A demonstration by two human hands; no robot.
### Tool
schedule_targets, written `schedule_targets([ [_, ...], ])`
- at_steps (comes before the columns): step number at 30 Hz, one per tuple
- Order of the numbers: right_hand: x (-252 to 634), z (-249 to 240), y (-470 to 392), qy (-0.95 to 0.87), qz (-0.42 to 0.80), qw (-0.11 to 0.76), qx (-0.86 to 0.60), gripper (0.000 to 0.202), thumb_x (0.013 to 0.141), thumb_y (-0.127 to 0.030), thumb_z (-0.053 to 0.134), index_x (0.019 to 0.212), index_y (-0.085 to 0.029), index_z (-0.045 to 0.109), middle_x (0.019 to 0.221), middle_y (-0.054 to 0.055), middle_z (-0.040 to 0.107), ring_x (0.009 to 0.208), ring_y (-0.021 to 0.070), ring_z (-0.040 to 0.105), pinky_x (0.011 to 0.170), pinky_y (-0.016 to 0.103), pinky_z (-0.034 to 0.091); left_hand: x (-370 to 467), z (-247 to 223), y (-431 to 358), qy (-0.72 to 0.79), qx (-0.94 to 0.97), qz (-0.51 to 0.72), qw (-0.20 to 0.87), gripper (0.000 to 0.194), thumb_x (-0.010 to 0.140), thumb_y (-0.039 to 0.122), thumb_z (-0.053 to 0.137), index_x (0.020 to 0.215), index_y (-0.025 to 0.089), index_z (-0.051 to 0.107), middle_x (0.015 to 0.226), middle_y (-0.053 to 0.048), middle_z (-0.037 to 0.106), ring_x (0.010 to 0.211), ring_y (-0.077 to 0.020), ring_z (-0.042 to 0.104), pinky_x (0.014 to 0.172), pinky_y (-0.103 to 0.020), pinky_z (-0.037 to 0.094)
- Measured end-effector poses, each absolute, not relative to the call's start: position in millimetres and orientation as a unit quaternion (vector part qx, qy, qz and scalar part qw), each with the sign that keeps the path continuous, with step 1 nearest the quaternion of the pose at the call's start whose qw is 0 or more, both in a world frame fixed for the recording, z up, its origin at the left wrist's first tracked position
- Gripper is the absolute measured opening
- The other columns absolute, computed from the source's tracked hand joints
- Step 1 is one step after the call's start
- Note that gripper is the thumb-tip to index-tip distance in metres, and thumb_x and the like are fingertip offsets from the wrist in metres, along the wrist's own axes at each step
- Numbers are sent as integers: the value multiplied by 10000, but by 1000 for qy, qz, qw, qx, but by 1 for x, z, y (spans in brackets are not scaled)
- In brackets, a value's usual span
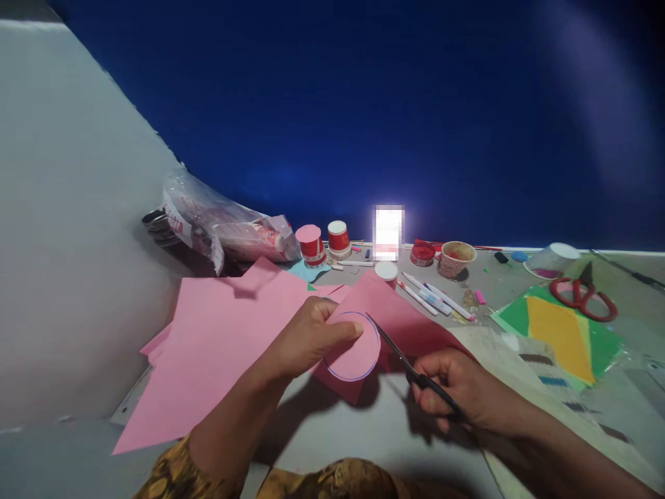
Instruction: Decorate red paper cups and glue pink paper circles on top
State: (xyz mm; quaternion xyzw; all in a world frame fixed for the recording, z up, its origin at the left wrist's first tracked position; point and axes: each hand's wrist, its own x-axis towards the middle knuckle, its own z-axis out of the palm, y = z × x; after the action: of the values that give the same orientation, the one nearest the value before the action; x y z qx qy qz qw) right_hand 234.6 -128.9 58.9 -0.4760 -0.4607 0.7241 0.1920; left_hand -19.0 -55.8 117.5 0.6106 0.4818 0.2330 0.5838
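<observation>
My left hand (316,336) pinches a sheet of pink paper (353,357), its thumb lying on top of a circle outlined in blue. In my right hand (454,388) is a pair of black-handled scissors (391,341), with the fingers wrapped round the handles. The blades meet the paper along the upper right side of the drawn circle. Part of the sheet, a darker pink flap (410,319), extends to the right behind the blades. My left fingers are mostly hidden under the paper.
Large pink sheets (223,346) lie at left. Behind stand red paper cups (339,240), a plastic bag of cups (233,222) and a bright pixelated patch. Markers (436,298), a stained cup (456,258), red-handled scissors (584,299) and green and yellow paper (561,336) are to the right.
</observation>
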Motion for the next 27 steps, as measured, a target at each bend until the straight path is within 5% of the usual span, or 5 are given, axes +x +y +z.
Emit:
schedule_targets([
  [13, 237, 55, -128, -464, 725, 188, -474, 530, 651, -653, 837, 741, -186, 603, 506, -36, 592, 395, 58, 381, 382, 192, 215, -16, 126, -48, 457, 609, 202, 616, 363, 708, 383, 713, 537, 189, 459, 556, 48, 409, 528, -83, 339, 518, -246, 229],
  [27, 242, 57, -125, -471, 728, 187, -461, 638, 583, -751, 859, 722, -187, 596, 504, -27, 587, 406, 74, 421, 392, 199, 235, -11, 134, -43, 449, 611, 172, 629, 373, 687, 429, 736, 547, 177, 500, 554, 47, 425, 528, -83, 358, 512, -239, 250],
])
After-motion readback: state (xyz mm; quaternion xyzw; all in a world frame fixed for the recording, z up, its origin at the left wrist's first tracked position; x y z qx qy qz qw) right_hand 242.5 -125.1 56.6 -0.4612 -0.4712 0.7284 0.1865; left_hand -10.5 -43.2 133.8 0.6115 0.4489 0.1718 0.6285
